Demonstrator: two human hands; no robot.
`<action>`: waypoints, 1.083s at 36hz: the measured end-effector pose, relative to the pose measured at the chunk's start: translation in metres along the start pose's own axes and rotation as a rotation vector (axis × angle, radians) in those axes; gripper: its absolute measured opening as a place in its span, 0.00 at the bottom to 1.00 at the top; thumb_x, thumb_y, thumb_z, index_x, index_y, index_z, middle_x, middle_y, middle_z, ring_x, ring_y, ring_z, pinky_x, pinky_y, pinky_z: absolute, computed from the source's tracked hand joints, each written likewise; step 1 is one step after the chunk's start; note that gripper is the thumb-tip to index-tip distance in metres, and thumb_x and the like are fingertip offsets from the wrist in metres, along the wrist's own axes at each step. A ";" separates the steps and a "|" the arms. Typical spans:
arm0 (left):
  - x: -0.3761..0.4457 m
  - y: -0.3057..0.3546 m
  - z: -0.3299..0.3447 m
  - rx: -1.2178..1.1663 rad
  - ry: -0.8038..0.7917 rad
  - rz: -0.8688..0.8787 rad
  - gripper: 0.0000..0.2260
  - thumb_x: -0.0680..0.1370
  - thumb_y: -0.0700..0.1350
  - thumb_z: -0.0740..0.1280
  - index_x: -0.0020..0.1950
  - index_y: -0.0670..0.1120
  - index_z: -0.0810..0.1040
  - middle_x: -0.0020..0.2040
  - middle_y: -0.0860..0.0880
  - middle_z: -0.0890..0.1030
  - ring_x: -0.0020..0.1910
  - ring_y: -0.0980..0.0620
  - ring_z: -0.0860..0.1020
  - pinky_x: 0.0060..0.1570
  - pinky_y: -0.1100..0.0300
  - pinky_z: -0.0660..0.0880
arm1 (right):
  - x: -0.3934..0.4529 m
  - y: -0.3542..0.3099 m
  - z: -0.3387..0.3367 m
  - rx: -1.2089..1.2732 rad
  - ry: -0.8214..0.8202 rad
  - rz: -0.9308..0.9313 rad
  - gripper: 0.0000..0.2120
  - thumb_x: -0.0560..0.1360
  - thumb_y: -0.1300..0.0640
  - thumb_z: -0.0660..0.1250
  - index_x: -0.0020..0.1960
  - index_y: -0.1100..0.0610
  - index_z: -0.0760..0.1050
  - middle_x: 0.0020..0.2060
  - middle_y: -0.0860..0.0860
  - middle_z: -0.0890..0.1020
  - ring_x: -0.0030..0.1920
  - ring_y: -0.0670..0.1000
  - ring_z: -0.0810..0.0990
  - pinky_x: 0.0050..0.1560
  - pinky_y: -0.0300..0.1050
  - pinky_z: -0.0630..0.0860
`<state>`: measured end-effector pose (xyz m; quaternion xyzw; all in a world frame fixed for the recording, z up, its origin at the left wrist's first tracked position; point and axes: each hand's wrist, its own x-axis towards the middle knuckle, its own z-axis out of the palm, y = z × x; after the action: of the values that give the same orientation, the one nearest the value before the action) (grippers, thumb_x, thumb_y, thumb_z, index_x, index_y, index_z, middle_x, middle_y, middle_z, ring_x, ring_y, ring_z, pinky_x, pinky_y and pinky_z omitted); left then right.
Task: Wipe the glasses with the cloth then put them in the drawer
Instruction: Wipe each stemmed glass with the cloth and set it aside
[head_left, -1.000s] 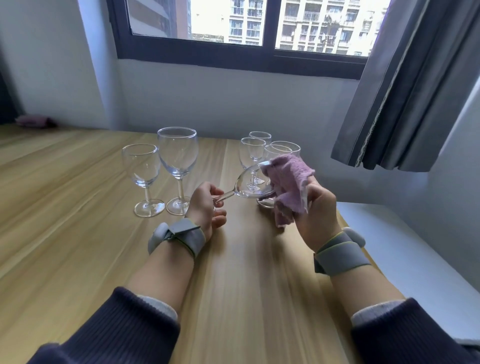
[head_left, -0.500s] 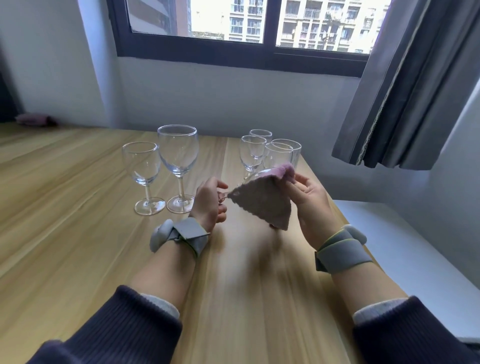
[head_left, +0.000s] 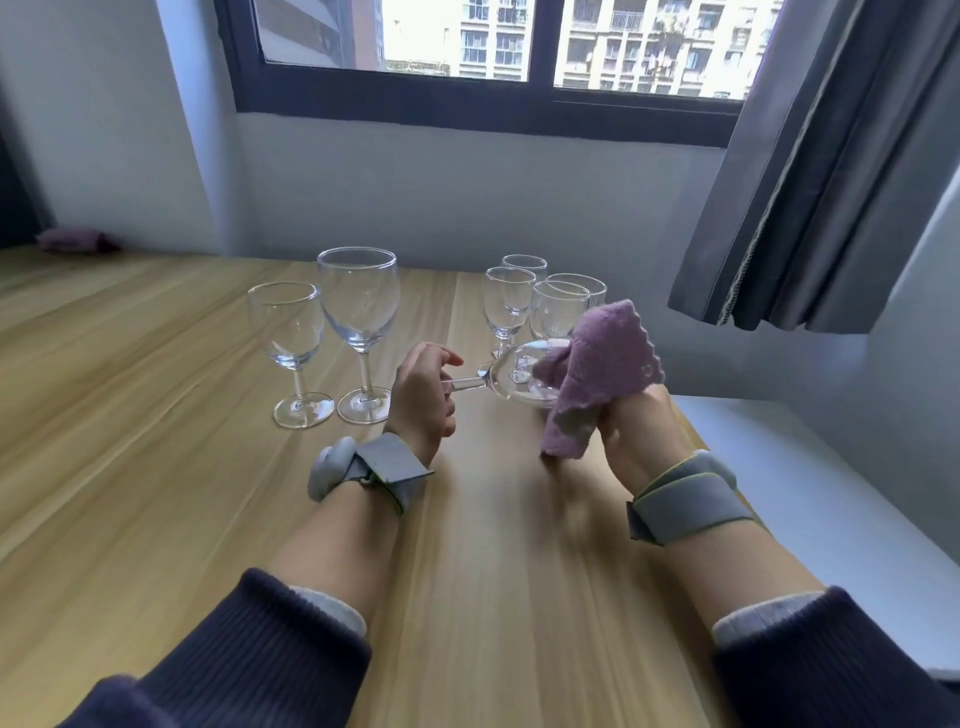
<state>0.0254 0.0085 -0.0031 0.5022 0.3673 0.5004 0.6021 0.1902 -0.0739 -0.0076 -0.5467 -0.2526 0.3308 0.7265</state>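
My left grip (head_left: 423, 395) curls round the stem of a glass (head_left: 524, 376) held sideways above the surface (head_left: 156, 467). My right grip (head_left: 636, 434) pinches the cloth (head_left: 597, 374), part of it tucked into the bowl. Two glasses (head_left: 358, 322) stand just left of my left grip; four more (head_left: 511, 301) stand beyond the held one.

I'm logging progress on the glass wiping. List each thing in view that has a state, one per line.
Left hand: grips the stem of the held glass.
Right hand: holds the purple cloth.
Held glass: on its side, above the table.
Purple cloth: pushed into the held glass's bowl.
Five other glasses: upright on the table.
Curtain: drawn aside.
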 end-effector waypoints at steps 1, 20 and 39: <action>0.000 0.000 0.000 -0.006 0.000 -0.009 0.10 0.79 0.39 0.52 0.42 0.43 0.71 0.32 0.48 0.63 0.23 0.54 0.58 0.23 0.68 0.52 | 0.001 0.000 0.001 -0.024 -0.004 -0.022 0.12 0.71 0.72 0.59 0.34 0.59 0.71 0.21 0.46 0.76 0.27 0.46 0.75 0.26 0.33 0.71; 0.003 0.001 -0.003 -0.134 0.041 -0.134 0.09 0.78 0.40 0.52 0.43 0.42 0.71 0.31 0.48 0.63 0.23 0.55 0.57 0.23 0.70 0.52 | -0.013 -0.016 0.009 0.202 -0.147 -0.173 0.10 0.79 0.68 0.58 0.43 0.59 0.75 0.25 0.48 0.79 0.29 0.45 0.77 0.28 0.34 0.74; 0.002 -0.006 -0.001 0.045 0.037 -0.001 0.09 0.79 0.40 0.53 0.44 0.44 0.72 0.34 0.47 0.64 0.24 0.53 0.60 0.21 0.67 0.55 | -0.017 -0.012 0.019 -0.357 -0.093 -0.203 0.08 0.78 0.68 0.60 0.55 0.64 0.74 0.43 0.53 0.77 0.43 0.48 0.74 0.33 0.26 0.69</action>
<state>0.0267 0.0109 -0.0093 0.5059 0.3900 0.5008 0.5841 0.1675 -0.0767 0.0088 -0.6227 -0.3944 0.2306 0.6352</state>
